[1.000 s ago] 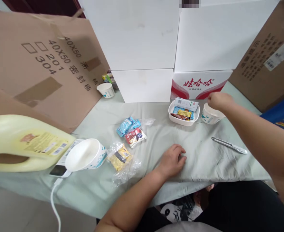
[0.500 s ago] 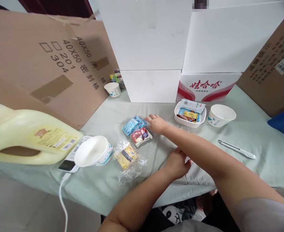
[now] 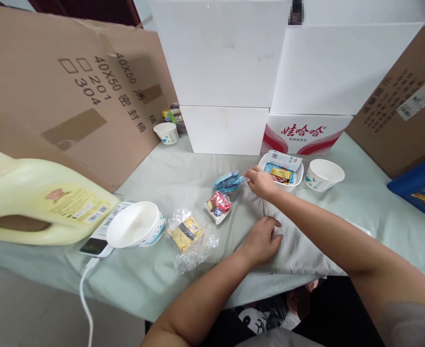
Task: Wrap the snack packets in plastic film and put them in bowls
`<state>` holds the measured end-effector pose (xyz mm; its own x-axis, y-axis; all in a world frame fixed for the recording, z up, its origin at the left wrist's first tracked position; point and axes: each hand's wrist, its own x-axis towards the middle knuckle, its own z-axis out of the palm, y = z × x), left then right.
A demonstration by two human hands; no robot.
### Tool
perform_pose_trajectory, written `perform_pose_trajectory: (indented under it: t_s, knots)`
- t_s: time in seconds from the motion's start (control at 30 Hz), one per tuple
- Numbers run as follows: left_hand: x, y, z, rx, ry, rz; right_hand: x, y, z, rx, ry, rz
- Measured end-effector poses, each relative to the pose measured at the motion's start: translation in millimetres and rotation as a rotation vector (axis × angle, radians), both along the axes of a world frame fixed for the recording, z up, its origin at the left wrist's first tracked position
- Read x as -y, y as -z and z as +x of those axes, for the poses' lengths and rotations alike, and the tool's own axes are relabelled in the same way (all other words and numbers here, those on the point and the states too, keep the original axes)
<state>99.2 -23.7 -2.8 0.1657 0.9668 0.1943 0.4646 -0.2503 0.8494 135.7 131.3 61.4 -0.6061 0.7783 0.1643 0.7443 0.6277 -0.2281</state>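
My right hand (image 3: 260, 182) grips the edge of a clear bag holding blue packets (image 3: 228, 181) and holds it just above the cloth, left of a white oval dish (image 3: 294, 182) filled with several snack packets. A red-and-white packet (image 3: 218, 206) lies on the cloth below the blue ones. My left hand (image 3: 262, 239) rests flat on the pale green tablecloth (image 3: 371, 212), fingers spread, holding nothing. A yellow packet in clear wrap (image 3: 186, 232) lies to its left.
A white paper bowl (image 3: 324, 174) stands right of the dish, another one (image 3: 136, 231) at the left on a phone with a white cable (image 3: 84, 294). A cream jug (image 3: 35, 202) lies at the left. White boxes (image 3: 227, 72) and cardboard sheets wall the back.
My right hand came from the right bowl across to the packets, took the blue ones and drew them right toward the dish. The red packet stayed behind. My left hand hardly moved.
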Motion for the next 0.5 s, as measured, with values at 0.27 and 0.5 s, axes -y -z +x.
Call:
perform_pose_trajectory:
  t_s: [0.27, 0.5]
  knots:
    - [-22, 3.9, -20, 0.99, -0.471, -0.254, 17, 11.7, 49, -0.385, 0.033, -0.194]
    - [-25, 2.4, -24, 1.08, -0.563, -0.172, 50, 28.0, 103, -0.823, 0.098, -0.51]
